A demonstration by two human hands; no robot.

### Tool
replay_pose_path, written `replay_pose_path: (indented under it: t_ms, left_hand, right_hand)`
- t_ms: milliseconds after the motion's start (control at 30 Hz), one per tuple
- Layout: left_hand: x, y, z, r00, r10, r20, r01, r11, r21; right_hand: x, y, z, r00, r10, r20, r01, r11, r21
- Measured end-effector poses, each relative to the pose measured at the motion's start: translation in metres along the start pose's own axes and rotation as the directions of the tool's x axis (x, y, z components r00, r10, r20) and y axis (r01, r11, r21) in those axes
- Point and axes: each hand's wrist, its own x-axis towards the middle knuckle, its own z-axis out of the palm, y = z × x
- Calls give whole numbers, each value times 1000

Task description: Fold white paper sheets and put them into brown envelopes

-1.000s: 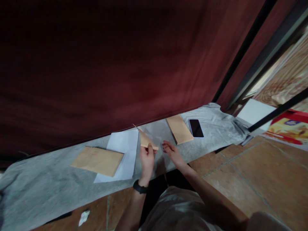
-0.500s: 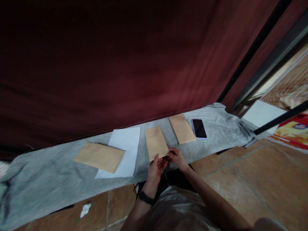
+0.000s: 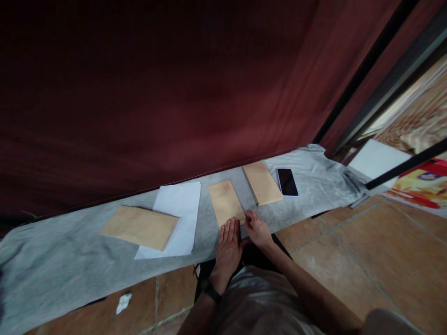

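Note:
A tan paper envelope (image 3: 223, 197) lies on the grey cloth in front of me, its near end at my hands. My left hand (image 3: 228, 242) rests flat on that near end, palm down with the fingers stretched forward. At the envelope's near right corner, my right hand (image 3: 257, 230) is closed, with the fingers curled in. A small dark bit shows at its fingertips, too small to name. To the right lie more tan envelopes (image 3: 263, 184), seemingly stacked. On the left, other tan envelopes (image 3: 139, 225) overlap white paper sheets (image 3: 181, 200).
A phone (image 3: 287, 182) with a dark screen lies to the right on the grey cloth (image 3: 70, 260) over the long narrow surface. Behind it hangs a dark red curtain (image 3: 209, 116). A crumpled white scrap (image 3: 123, 303) is on the tiled floor. A red and yellow box (image 3: 422, 184) stands far right.
My left hand has turned from gripping the envelope's near edge to lying flat on it. My right hand has curled closed at the corner. The view has shifted slightly.

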Motion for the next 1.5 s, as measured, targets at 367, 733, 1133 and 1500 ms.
replay_pose_path:
  t_ms: [367,733,1133,1500]
  left_hand:
    - [-8,-18,1,999,44,-3,-44,997,-71]
    - [62,-33,6,999,33,19,-32,997,-70]
    - [152,-65,12,1000,-6,3,6,999,-39]
    - [159,-75,17,999,36,37,-34,999,-38]
  right_hand:
    - [-41,6,4,841,-499,209,541,773,-333]
    - [-41,12,12,869,-458,188,494,777,-391]
    - [-40,6,12,873,-443,202,485,759,-434]
    - [-39,2,9,882,-426,200,470,778,-417]
